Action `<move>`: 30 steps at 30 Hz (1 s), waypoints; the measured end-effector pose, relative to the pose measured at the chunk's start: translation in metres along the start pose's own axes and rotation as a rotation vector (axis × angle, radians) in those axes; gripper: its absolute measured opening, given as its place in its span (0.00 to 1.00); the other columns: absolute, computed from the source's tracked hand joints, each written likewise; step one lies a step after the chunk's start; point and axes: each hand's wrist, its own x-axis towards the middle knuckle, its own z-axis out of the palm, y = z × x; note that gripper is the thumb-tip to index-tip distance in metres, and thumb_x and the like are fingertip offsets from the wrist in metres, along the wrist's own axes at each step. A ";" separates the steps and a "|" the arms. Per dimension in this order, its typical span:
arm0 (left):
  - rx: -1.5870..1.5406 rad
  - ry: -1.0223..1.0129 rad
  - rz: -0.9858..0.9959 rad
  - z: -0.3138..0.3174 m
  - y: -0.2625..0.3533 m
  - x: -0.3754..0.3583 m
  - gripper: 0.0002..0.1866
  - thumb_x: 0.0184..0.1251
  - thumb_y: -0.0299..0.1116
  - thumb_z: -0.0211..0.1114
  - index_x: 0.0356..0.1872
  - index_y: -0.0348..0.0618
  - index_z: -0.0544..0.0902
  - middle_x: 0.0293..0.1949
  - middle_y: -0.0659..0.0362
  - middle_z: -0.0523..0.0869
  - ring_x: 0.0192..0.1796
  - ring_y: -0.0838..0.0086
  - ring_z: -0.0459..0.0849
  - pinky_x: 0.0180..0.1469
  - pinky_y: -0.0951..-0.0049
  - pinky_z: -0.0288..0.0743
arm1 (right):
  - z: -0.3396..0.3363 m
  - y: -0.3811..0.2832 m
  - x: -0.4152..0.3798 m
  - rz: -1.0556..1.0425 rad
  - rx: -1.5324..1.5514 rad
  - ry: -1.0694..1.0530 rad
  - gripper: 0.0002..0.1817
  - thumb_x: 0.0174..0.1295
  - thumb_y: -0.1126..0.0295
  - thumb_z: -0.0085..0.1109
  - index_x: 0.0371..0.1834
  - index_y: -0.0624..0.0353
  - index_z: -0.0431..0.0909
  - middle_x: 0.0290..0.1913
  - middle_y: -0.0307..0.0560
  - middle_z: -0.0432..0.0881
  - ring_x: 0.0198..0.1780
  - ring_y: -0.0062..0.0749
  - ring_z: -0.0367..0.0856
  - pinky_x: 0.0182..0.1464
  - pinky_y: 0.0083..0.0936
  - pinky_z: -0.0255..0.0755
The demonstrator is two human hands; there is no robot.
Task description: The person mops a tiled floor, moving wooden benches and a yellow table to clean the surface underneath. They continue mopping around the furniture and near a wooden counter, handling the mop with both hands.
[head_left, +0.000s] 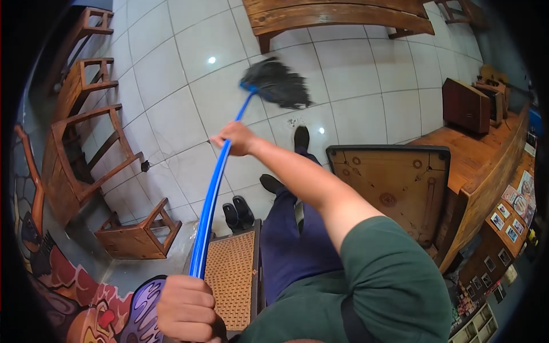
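Note:
A mop with a long blue handle (212,200) slants away from me, its dark grey strands (280,86) fanned out on the white tiles. Near the handle's top end, my left hand (186,308) is closed in a fist around it, low in the view. Farther down the shaft, my right hand (237,139) grips it with the arm stretched across my body. The blue mop socket (249,87) joins the strands at their left side. Small dark crumbs of dirt (295,122) lie on the floor between the strands and my shoe (301,139).
A wooden bench (337,17) stands beyond the mop. Wooden stools (137,234) and an upturned-looking frame (86,154) line the left wall. Black slippers (238,212) lie beside a woven-topped panel (229,274). On the right, a carrom board (389,183) leans by a wooden counter (457,154).

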 end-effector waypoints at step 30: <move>-0.271 0.476 0.120 0.052 -0.096 -0.040 0.23 0.51 0.34 0.56 0.07 0.49 0.52 0.06 0.67 0.53 0.07 0.75 0.51 0.15 0.73 0.46 | -0.075 0.079 -0.140 0.208 -0.201 0.174 0.20 0.64 0.61 0.53 0.13 0.53 0.74 0.16 0.53 0.75 0.22 0.53 0.77 0.27 0.45 0.69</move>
